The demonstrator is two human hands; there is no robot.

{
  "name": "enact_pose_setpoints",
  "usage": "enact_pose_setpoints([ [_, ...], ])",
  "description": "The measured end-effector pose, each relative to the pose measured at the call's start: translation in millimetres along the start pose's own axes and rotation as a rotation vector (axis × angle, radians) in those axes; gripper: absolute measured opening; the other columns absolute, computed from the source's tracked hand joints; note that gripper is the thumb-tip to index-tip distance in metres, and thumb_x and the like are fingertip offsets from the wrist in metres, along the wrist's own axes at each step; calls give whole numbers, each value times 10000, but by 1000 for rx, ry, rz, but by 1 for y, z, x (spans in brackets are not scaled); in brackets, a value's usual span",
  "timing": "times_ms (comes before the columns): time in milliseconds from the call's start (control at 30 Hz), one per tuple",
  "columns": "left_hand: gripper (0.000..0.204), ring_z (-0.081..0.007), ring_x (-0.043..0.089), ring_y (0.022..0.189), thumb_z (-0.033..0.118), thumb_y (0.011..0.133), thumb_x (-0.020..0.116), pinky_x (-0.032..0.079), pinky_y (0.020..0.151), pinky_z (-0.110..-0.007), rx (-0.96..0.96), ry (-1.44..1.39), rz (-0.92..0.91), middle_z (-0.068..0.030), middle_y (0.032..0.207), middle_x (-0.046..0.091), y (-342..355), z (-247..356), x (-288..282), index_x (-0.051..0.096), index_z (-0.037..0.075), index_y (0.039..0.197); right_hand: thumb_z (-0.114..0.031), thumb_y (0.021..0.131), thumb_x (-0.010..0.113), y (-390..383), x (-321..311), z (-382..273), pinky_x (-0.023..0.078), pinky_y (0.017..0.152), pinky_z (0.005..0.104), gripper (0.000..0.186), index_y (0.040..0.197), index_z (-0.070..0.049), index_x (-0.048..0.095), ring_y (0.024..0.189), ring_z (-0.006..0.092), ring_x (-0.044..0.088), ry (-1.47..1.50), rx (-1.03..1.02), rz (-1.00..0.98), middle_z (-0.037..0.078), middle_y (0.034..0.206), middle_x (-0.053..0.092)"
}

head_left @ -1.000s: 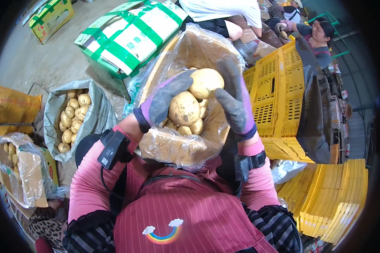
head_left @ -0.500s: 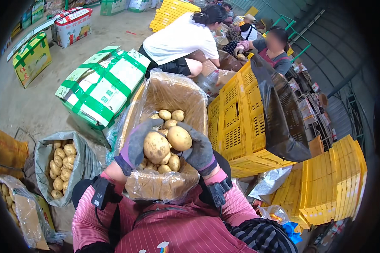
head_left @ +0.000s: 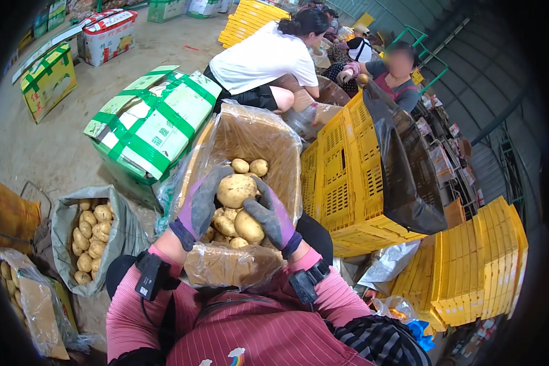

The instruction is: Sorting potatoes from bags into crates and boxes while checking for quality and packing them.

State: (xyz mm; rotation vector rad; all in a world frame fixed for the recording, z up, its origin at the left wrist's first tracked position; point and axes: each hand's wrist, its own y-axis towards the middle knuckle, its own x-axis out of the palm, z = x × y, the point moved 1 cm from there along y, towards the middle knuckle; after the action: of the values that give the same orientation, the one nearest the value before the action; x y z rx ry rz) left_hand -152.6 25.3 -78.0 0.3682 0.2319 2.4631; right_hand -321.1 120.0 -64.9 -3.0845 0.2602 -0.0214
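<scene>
Both my hands wear purple-and-grey work gloves above a plastic-lined cardboard box (head_left: 259, 131). My left hand (head_left: 202, 201) is closed around the left side of a large potato (head_left: 236, 190). From the other side, my right hand (head_left: 273, 213) curls in, its upper fingertips at that potato's edge. A second large potato (head_left: 249, 226) rests against my right hand's lower fingers. Beneath and between the hands lie several more potatoes, partly hidden. Beyond my fingers, two smaller potatoes (head_left: 250, 166) show in the box.
Left of the box stand a green-taped carton (head_left: 158, 122) and an open sack of potatoes (head_left: 91, 241). Yellow crates (head_left: 341, 177) with a black liner flank the right, near stacked yellow crates (head_left: 470, 262). A person in white (head_left: 265, 58) crouches ahead; another person (head_left: 396, 76) sits beyond the crates.
My hands have turned, the right swinging palm-inward. One large potato has shifted up and right between them; the other now sits lower, by my right hand. The far co-worker's hand has risen with a potato.
</scene>
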Motion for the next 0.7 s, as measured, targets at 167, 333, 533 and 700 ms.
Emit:
enact_pose_setpoints([
  [167, 478, -259, 570, 1268, 220, 1027, 504, 453, 1094, -374, -148, -563, -44, -157, 1405, 548, 1, -5, 0, 469, -33, 1430, -165, 972, 652, -2, 0, -14, 437, 1069, 351, 691, 1540, 28, 307, 1259, 226, 525, 1, 8, 16, 169, 1430, 507],
  [333, 528, -264, 523, 1325, 182, 1003, 517, 427, 1120, -385, -171, -686, -140, -155, 1461, 502, 2, 11, -2, 418, -36, 1474, -177, 994, 604, 0, -6, -22, 390, 1119, 346, 649, 1534, 37, 316, 1336, 220, 476, 89, -79, -47, 152, 1481, 473],
  [533, 658, -246, 508, 1330, 28, 893, 608, 432, 1110, -367, -54, -378, -155, -148, 1490, 464, 1, 16, -1, 380, -7, 1509, -164, 988, 598, -4, -6, -30, 365, 1142, 355, 675, 1551, 29, 281, 1369, 229, 450, 280, 0, -75, 167, 1525, 421],
  [700, 716, -219, 526, 1293, -2, 855, 691, 457, 1079, -340, -75, -102, -115, -134, 1450, 500, 1, 17, -2, 398, 25, 1508, -178, 988, 603, -7, 2, -29, 362, 1144, 359, 706, 1566, 18, 248, 1385, 242, 430, 65, -69, -97, 165, 1548, 390],
])
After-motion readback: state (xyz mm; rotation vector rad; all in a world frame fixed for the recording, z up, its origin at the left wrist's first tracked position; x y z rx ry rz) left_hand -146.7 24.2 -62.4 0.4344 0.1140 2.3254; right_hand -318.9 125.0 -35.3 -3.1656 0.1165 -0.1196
